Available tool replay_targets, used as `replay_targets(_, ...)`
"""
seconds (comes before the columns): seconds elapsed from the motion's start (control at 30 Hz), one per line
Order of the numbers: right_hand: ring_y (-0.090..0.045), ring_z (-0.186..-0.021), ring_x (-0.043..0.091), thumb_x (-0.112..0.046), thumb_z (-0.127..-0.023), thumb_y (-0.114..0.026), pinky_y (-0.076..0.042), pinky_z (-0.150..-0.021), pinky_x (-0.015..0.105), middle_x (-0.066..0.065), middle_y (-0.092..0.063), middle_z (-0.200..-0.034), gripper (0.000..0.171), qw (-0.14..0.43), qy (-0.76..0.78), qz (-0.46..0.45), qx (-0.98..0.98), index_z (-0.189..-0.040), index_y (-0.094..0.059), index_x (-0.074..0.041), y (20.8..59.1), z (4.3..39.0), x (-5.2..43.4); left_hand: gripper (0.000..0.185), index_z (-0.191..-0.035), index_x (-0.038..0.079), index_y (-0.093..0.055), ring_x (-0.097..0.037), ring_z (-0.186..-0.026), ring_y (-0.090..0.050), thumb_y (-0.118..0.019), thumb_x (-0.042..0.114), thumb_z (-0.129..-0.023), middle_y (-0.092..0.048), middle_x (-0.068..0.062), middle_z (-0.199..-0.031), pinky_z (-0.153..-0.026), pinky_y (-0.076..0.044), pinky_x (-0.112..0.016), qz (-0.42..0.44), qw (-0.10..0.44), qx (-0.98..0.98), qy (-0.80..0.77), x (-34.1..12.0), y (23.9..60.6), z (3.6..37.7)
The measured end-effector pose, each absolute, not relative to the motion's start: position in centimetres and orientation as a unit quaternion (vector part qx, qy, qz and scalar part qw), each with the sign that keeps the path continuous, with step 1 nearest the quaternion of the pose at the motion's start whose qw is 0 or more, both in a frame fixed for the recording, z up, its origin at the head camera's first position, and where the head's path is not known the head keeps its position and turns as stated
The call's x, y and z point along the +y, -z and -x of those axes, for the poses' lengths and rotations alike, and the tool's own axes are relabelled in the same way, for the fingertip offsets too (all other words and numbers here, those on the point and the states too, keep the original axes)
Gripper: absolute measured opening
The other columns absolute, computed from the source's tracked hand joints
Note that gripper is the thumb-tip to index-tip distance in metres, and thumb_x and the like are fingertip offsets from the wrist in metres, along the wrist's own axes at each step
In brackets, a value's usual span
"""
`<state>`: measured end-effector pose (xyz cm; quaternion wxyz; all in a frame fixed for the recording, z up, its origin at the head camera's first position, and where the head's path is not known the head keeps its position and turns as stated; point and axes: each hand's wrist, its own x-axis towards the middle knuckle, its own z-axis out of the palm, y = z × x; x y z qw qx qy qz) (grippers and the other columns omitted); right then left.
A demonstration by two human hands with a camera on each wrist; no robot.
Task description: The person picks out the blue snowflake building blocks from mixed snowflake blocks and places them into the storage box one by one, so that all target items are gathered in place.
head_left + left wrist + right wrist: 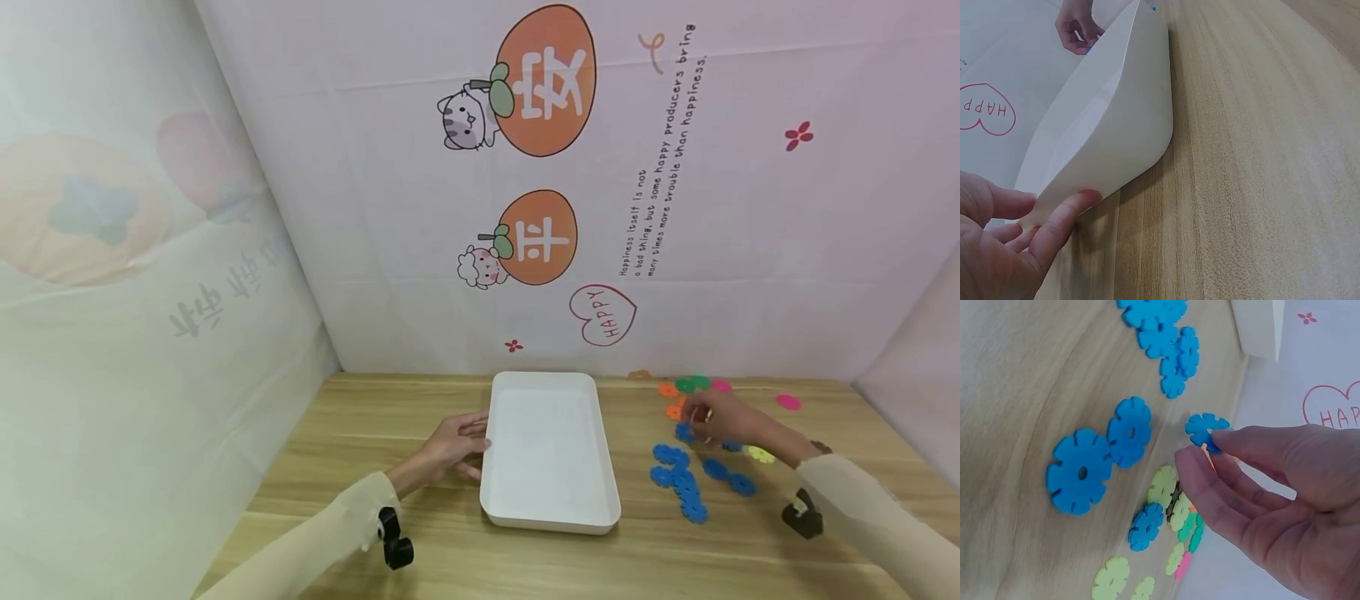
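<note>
A white tray (547, 454) lies in the middle of the wooden table. My left hand (453, 446) rests against its left wall with the fingers straight; in the left wrist view the fingertips (1079, 201) touch the tray's (1116, 125) corner. To the right of the tray my right hand (712, 421) hovers over scattered flower-shaped discs. Its forefinger and thumb pinch a small blue disc (1204, 428), and a sliver of orange shows between the fingers. My right hand (1200, 453) is otherwise curled. Larger blue discs (1079, 472) lie flat below it.
A cluster of blue discs (678, 479) lies between the tray and my right arm. Orange, green and pink discs (686, 387) sit near the table's far edge, one pink disc (787, 402) further right, and a yellow one (760, 454) by my wrist. Printed cloth walls enclose the table.
</note>
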<state>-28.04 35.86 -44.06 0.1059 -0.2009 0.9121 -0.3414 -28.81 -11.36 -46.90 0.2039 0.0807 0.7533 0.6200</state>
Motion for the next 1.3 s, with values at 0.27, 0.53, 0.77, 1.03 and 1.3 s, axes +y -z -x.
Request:
replay_targets(0.27,-0.069,-0.076,0.026,0.011,-0.096,-0.058,-0.069,-0.062,0.038,0.016,-0.064,-0.088,0.009,0.097,0.374,0.169,0.907,-0.104,-0.062,0.013,43.8,28.3,35.5,0.062,-0.158,-0.001,-0.041,-0.045,-0.133,-0.058,-0.064,-0.001,-0.100,-0.047,-0.031,-0.155,-0.069,-0.070,-0.042,-0.086,0.207,0.752,-0.620,-11.3,46.8,28.9)
replay_targets(0.53,-0.064,-0.073,0.023,0.008,-0.096,-0.061,-0.066,-0.060,0.034,0.014,-0.065,-0.085,0.007,0.082,0.381,0.174,0.904,-0.101,-0.063,0.012,43.7,28.6,34.7,0.062,-0.158,-0.001,-0.042,-0.044,-0.131,-0.060,-0.064,0.000,-0.100,-0.047,-0.030,-0.155,-0.068,-0.070,-0.040,-0.087,0.205,0.753,-0.620,-11.3,46.8,29.0)
replay_targets(0.77,-0.072,-0.079,0.026,-0.004,-0.099,-0.063,-0.068,-0.068,0.039,0.014,-0.072,-0.091,0.027,0.077,0.398,0.101,0.909,-0.121,-0.063,0.012,42.8,28.9,33.1,0.062,-0.157,-0.002,-0.041,-0.045,-0.131,-0.060,-0.064,-0.002,-0.099,-0.047,-0.031,-0.154,-0.070,-0.070,-0.042,-0.088,0.204,0.749,-0.624,-11.4,46.8,28.9)
replay_targets(1.03,-0.075,-0.093,0.027,-0.005,-0.105,-0.060,-0.068,-0.085,0.044,0.022,-0.070,-0.107,0.037,0.106,0.514,0.085,0.847,-0.132,-0.052,0.018,42.4,29.5,31.2,0.064,-0.158,-0.003,-0.040,-0.045,-0.131,-0.060,-0.065,-0.001,-0.099,-0.048,-0.031,-0.154,-0.072,-0.070,-0.043,-0.090,0.208,0.744,-0.629,-11.3,46.7,28.9)
replay_targets(1.3,-0.077,-0.095,0.022,-0.007,-0.106,-0.059,-0.066,-0.092,0.043,0.017,-0.075,-0.108,0.039,0.138,0.586,0.078,0.795,-0.134,-0.050,0.019,41.8,30.4,27.2,0.062,-0.157,-0.003,-0.041,-0.044,-0.129,-0.061,-0.064,-0.002,-0.099,-0.049,-0.030,-0.154,-0.070,-0.070,-0.042,-0.086,0.206,0.746,-0.628,-11.3,46.6,28.9)
